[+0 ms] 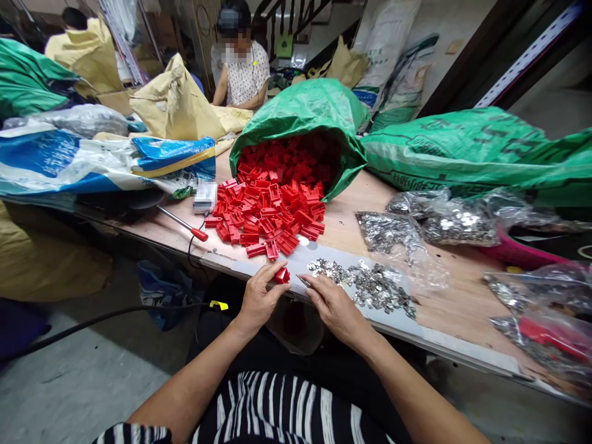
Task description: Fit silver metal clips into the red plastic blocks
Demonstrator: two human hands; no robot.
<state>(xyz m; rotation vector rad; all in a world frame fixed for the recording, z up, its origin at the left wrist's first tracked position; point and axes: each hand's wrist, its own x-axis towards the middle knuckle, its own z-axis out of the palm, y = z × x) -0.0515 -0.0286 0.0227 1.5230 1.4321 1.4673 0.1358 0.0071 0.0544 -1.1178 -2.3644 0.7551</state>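
Between the fingertips of my left hand (261, 297) is a red plastic part (282, 275), held at the front edge of the table. Close beside it, my right hand (333, 306) pinches a small, thin metal piece (303, 280) whose tip points toward the red part; its exact kind is too small to make out. A heap of red plastic parts (271, 216) spills from a green woven sack (305, 108) just beyond my hands. To the right of my right hand lies a loose pile of small shiny metal pieces (382, 287).
Clear bags of metal pieces (457, 222) lie on the right, near a pink basket (527, 250). A red-handled screwdriver (198, 234) and a small white box (205, 197) sit left of the heap. A co-worker (243, 68) sits across the table. Full green sacks (472, 151) line the back.
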